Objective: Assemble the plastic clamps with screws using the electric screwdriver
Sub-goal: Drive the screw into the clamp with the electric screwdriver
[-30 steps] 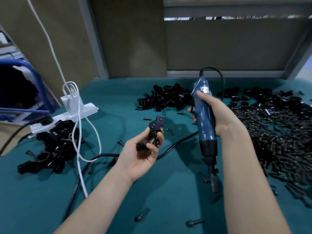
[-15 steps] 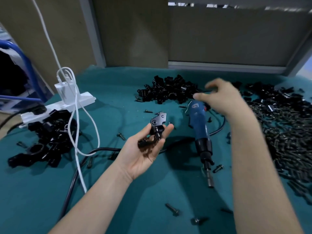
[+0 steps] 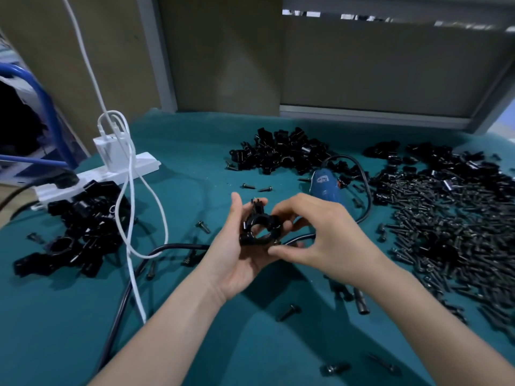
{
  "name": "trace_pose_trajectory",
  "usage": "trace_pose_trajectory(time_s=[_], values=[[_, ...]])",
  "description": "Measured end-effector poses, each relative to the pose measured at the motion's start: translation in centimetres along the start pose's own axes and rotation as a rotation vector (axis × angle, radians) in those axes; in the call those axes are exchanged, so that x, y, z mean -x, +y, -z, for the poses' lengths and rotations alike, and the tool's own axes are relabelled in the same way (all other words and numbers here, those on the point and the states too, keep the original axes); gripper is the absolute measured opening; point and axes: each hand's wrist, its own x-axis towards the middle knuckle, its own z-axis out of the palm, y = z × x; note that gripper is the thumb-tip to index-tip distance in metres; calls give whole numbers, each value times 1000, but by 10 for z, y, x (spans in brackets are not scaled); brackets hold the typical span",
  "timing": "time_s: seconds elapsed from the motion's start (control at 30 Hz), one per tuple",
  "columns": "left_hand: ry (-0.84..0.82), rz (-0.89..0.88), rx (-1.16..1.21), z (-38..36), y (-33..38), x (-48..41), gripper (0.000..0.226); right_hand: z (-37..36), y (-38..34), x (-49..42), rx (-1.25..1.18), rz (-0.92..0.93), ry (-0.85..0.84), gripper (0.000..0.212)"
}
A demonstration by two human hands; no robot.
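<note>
A black plastic clamp (image 3: 257, 228) with a round hole lies in my left hand (image 3: 239, 254), which holds it palm up above the middle of the table. My right hand (image 3: 317, 235) has come in from the right and pinches the clamp's right side with thumb and fingertips. The blue electric screwdriver (image 3: 324, 186) lies on the teal table cover (image 3: 195, 168) just behind my right hand, mostly hidden by it; its bit tip (image 3: 361, 302) shows below my right forearm. Nobody holds the screwdriver.
A heap of black screws (image 3: 446, 227) fills the right side. Unassembled clamp parts (image 3: 278, 154) are piled at the back centre, and assembled clamps (image 3: 75, 232) lie left by a white power strip (image 3: 100, 176) with white cables. Loose screws (image 3: 288, 312) and a black cord (image 3: 125, 296) cross the cover.
My right hand let go of the screwdriver, which now lies on the table, and moved to the clamp. The clamp has turned in my left hand so its round hole faces up.
</note>
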Motion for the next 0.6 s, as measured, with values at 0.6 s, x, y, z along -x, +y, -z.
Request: trace_pose_trajectory(time_s=[0.6], values=[[-17, -253, -389, -2, -8, 2, 78, 5, 14, -1, -801, -384, 84, 36]])
